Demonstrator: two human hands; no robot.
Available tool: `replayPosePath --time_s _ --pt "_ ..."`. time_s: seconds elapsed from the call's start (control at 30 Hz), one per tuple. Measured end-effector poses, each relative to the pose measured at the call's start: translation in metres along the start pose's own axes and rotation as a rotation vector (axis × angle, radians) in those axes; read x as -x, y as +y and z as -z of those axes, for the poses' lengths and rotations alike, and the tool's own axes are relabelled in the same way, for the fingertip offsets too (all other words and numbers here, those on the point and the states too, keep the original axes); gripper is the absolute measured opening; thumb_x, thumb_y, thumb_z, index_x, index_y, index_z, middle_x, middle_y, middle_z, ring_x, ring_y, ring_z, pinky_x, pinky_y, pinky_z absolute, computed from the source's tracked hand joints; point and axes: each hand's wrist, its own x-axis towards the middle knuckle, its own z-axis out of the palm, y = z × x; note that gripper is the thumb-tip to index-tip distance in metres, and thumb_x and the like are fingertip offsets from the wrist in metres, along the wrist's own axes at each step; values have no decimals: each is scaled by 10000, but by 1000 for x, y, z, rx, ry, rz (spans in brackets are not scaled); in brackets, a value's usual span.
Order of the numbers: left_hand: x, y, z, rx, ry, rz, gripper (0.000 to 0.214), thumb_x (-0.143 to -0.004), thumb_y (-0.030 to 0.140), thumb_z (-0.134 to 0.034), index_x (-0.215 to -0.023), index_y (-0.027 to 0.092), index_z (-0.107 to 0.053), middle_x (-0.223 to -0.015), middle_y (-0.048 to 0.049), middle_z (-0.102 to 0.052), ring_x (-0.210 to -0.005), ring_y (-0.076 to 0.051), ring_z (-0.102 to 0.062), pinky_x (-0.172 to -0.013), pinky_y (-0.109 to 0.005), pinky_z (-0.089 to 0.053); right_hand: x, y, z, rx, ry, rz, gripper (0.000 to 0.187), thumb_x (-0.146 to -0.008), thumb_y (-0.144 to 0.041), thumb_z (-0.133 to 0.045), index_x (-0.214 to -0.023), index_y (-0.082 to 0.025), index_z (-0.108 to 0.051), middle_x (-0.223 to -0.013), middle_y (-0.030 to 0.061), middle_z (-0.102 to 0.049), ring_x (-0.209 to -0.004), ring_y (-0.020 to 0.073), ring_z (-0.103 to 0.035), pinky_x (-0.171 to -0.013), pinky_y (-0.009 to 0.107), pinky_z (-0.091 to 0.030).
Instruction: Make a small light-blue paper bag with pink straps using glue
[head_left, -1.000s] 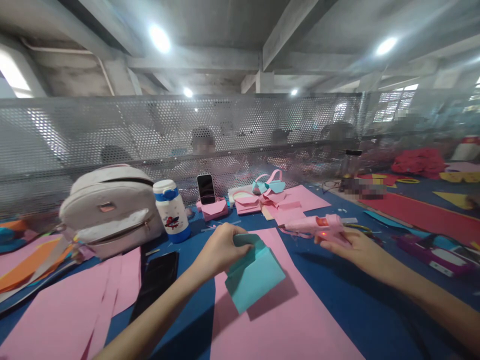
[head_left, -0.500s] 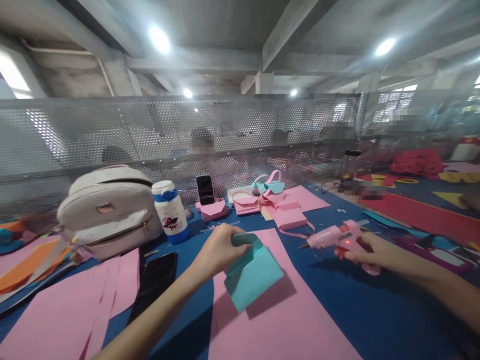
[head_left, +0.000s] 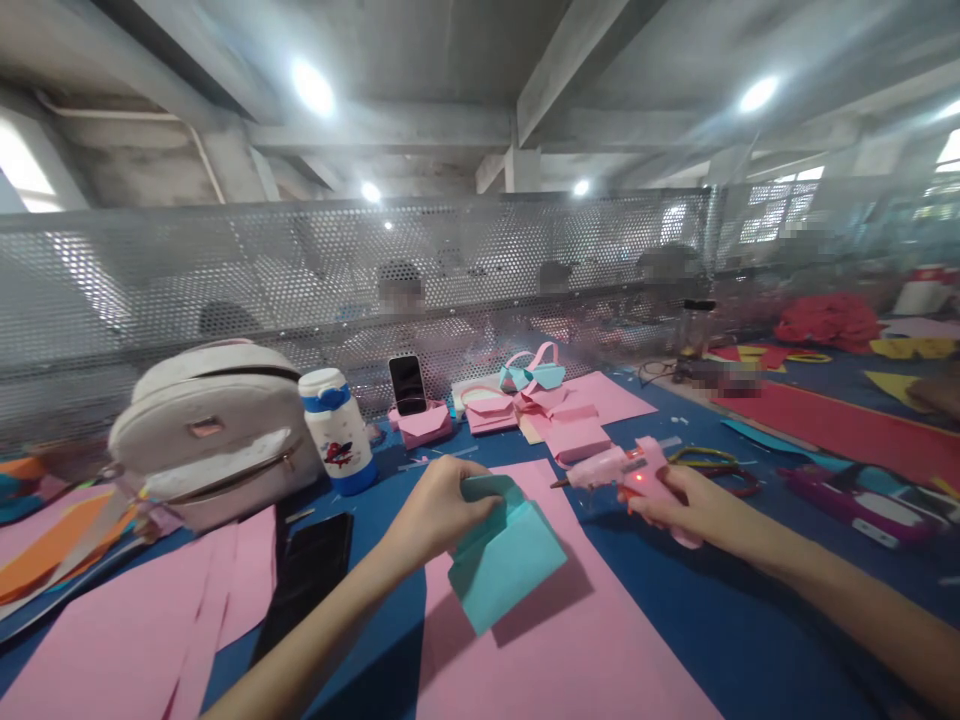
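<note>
The left hand (head_left: pixel 435 505) is gripping the upper left edge of a teal folded paper piece (head_left: pixel 510 560), fingers closed on it. The piece is resting on a pink sheet (head_left: pixel 585 660) on the blue table (head_left: pixel 720 620). At 3 o'clock from the piece, the right hand (head_left: pixel 679 505) is clasping a pink glue gun (head_left: pixel 619 470), nozzle pointing toward 9 o'clock. A red spot is glowing on the gun, apparently an indicator. At 9 o'clock, a black phone (head_left: pixel 307 580) is lying flat. At 11 o'clock, a white bottle (head_left: pixel 336 445) and a white bag (head_left: pixel 210 435) are standing. At 12 o'clock, pink paper bags (head_left: pixel 555 410) are sitting.
</note>
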Motion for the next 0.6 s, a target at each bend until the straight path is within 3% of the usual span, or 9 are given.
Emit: replayPosePath --time_s 0.17,0.3,0.43,0.6 --pt "2 2 1 -10 -16 11 238 -715 210 -527 -770 124 -741 -578 -2 -619 -447 -118 -519 -395 -208 -347 -3 1 1 100 75 5 496 -733 -619 -630 -827 -134 -674 -698 60 -686 -627 239 -645 -538 297 -484" --pt "3 2 3 -34 -6 -7 258 -695 189 -518 -789 124 -750 -601 -2 -633 -467 -117 -514 -419 -215 -347 -10 20 25 248 168 91 460 -683 -579 -669 -884 -169 -726 -925 108 -747 -915 355 -675 -760 397 -544" --pt "2 2 2 -82 22 -34 218 -678 167 -508 -699 148 -724 -577 12 -600 -512 -123 -511 -460 -223 -334 -14 50 47 243 119 92 429 -665 -566 -692 -868 -194 -754 -968 125 -759 -1002 393 -665 -850 438 -541" --pt "1 -1 -1 -155 55 -57 161 -656 151 -503 -592 172 -650 -558 24 -558 -542 -124 -484 -496 -233 -313 -10 75 56 145 -5 83 527 -647 -570 -728 -986 -167 -737 -1041 111 -754 -1041 378 -665 -930 479 -519"
